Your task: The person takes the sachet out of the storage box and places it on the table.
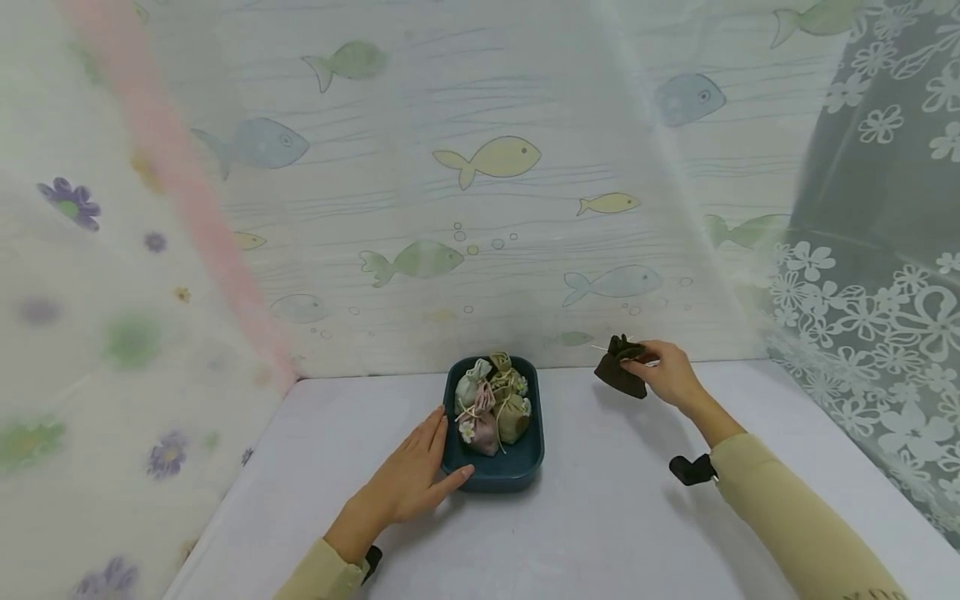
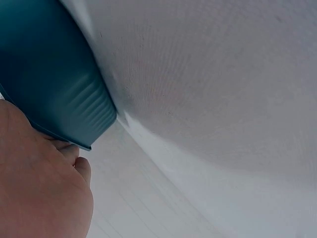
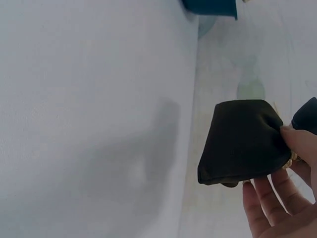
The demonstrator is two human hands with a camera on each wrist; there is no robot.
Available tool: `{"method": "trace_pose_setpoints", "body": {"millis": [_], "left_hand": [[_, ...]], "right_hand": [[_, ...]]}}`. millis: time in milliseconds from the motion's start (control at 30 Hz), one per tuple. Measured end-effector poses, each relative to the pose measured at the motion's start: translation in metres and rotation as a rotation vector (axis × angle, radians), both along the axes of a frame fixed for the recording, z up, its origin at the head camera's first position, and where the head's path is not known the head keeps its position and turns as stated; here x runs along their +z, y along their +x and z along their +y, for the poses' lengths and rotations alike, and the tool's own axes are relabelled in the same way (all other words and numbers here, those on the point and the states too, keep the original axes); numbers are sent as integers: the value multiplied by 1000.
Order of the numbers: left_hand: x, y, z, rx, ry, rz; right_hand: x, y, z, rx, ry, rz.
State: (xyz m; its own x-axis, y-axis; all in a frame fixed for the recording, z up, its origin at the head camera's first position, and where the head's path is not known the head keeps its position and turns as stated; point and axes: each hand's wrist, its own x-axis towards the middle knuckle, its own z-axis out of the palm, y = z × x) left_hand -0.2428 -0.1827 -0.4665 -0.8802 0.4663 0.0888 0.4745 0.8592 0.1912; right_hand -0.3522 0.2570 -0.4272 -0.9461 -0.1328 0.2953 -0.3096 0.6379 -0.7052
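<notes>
A dark brown drawstring pouch (image 1: 618, 380) hangs over the right part of the table, its neck pinched between the thumb and fingers of my right hand (image 1: 672, 377). In the right wrist view the pouch (image 3: 240, 141) tapers towards its tied neck, with pale cord by the fingers. My left hand (image 1: 405, 482) lies along the left side of a dark teal plastic bin (image 1: 501, 482), fingers straight and thumb at the front rim. Inside the bin sit several small tied pouches, among them a pink pouch (image 1: 486, 433), an olive pouch (image 1: 513, 422) and a pale grey-green pouch (image 1: 468, 392).
A white cloth covers the table (image 1: 592, 533). Behind it rises a fish-print curtain (image 1: 487, 233), with a flower-print curtain (image 1: 135, 333) on the left and white lace-patterned sheeting (image 1: 885, 350) on the right. Small white flowers decorate some of the pouches.
</notes>
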Motion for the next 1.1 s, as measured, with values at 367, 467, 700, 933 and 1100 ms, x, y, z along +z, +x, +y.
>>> {"method": "trace_pose_setpoints", "body": {"millis": [367, 467, 700, 933, 1100], "left_hand": [[-2, 0, 0, 20, -5, -26], [-1, 0, 1, 16, -5, -23], [2, 0, 1, 6, -5, -8], [3, 2, 1, 10, -12, -11], [2, 1, 1, 12, -8, -11]], "right_hand": [[-18, -7, 15, -53, -37, -43], [-21, -9, 18, -56, -49, -55], [-24, -9, 23, -78, -45, -71], [-26, -5, 26, -100, -29, -117], [-30, -7, 28, -110, -14, -133]]}}
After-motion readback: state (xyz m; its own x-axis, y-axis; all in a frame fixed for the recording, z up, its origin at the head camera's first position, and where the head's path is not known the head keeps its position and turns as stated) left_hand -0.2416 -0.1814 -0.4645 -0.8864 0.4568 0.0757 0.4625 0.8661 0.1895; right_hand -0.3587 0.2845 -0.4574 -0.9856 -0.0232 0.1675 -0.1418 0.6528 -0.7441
